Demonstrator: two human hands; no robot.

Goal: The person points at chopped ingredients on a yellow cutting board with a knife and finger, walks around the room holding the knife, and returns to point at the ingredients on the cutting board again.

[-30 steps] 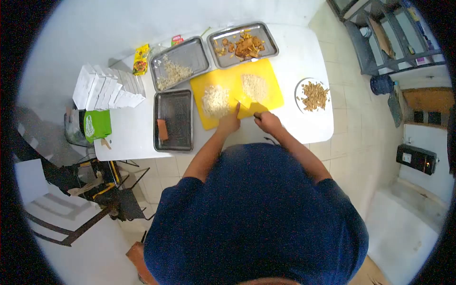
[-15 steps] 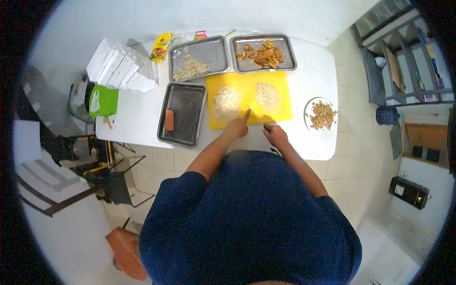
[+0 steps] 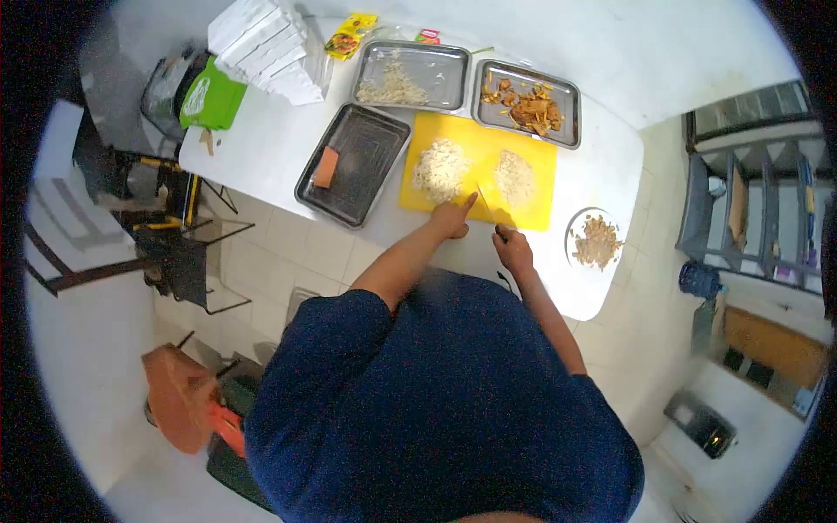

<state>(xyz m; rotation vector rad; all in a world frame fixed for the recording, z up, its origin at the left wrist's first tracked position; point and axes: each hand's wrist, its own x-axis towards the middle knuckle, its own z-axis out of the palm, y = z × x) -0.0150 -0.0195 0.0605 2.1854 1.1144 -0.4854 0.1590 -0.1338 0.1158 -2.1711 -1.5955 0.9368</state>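
Note:
On a yellow cutting board (image 3: pixel 481 161) lie two heaps of pale chopped food, a larger heap (image 3: pixel 440 170) on the left and a smaller heap (image 3: pixel 514 177) on the right. My right hand (image 3: pixel 516 251) is closed round the dark handle of a knife (image 3: pixel 484 202), whose thin blade points away over the board's near edge. Beside the blade is my left hand (image 3: pixel 453 218), its index finger stretched toward the board and nothing visible in it. Whether that finger touches the blade I cannot tell.
Behind the board stand a metal tray (image 3: pixel 453 93) with pale bits and another tray (image 3: pixel 571 131) with browned pieces. A dark tray (image 3: pixel 353 196) holds an orange-brown block (image 3: pixel 326 167). On the right is a plate (image 3: pixel 575 254) of brown pieces; white boxes (image 3: pixel 261 52) stand far left.
The camera view has turned, so the table now appears slanted down to the right. My right hand still holds the knife, with its blade now more visible beside my left index finger.

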